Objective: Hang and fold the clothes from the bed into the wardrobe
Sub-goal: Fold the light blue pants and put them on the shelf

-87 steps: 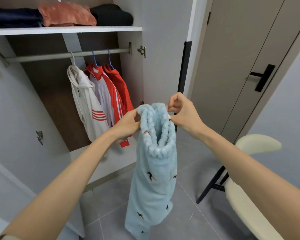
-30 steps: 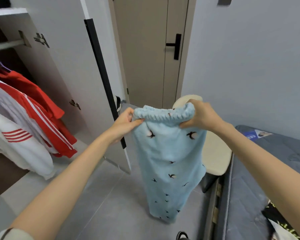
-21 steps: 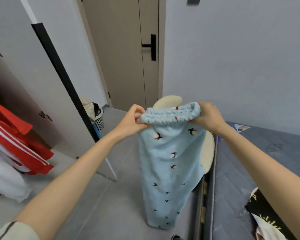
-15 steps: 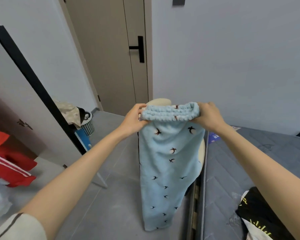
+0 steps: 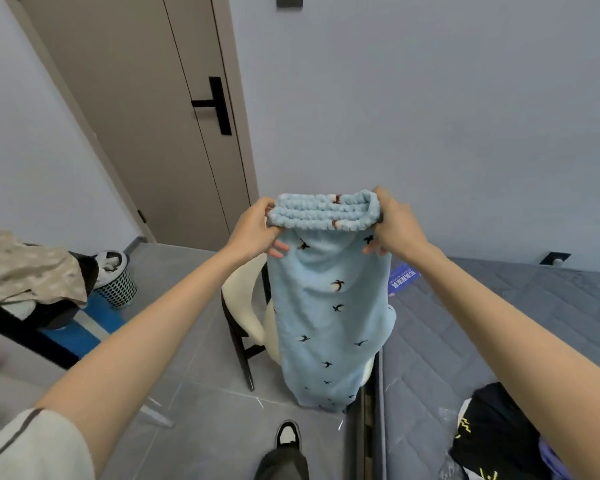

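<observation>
- Both hands pinch the gathered waistband of the pale blue fleece trousers [image 5: 329,306]: the left hand [image 5: 257,225] is closed on one end of the band and the right hand [image 5: 397,223] on the other, with the cloth stretched flat between them.
- Head view, the only one: taking the cream chair [image 5: 245,306] as landmark, the trousers hang straight down in front of it and hide much of its seat; their hem ends low, just beside the bed [image 5: 499,323], which lies on the chair's far right side.
- Risk of dragging: the hem looks close to the floor near the chair legs, so if the arms drop, the hem could sweep the tiles or catch on a chair leg.
- Risk of a crooked fold: the legs appear doubled one over the other; if either pinch slackens, the band would sag at that end and the layers slide apart.
- Risk of a muddled landing: the black garment [image 5: 492,431] lies on the bed well right of the chair and nearer the person; laying the trousers there would tangle the two.
- Risk of a stumble: the person's shoe [image 5: 288,433] stands just short of the chair, and the hanging cloth hides the gap between chair and bed.
- No wardrobe interior shows here, so the trousers have yet to be folded and carried over.
</observation>
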Motion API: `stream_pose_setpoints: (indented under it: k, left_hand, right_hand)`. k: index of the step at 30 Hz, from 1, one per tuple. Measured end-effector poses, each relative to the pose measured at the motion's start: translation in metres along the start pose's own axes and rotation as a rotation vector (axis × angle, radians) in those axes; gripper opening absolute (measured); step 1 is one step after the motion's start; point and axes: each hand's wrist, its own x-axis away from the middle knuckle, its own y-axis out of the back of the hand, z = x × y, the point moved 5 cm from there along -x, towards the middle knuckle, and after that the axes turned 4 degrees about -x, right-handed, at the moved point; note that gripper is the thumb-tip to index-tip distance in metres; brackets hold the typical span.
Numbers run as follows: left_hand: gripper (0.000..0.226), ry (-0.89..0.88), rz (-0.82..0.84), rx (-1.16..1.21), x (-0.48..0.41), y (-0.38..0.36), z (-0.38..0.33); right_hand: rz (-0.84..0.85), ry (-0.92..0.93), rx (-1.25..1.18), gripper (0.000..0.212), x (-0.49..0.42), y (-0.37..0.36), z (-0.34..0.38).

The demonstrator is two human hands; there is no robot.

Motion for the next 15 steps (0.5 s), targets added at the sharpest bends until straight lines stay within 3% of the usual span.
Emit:
stream_pose_setpoints:
  k: [7, 15]
  left_hand:
    - [0.019, 0.008, 0.061, 0.078, -0.122, -0.023, 0.026]
    - [0.029, 0.079, 0.153, 0.109, -0.259, -0.062, 0.073]
  right_hand:
    - [-0.127, -0.021, 0.021, 0.038, -0.102, -0.004, -0.040]
    - [-0.086, -0.176, -0.049, 0.041, -0.212, -0.019, -0.102]
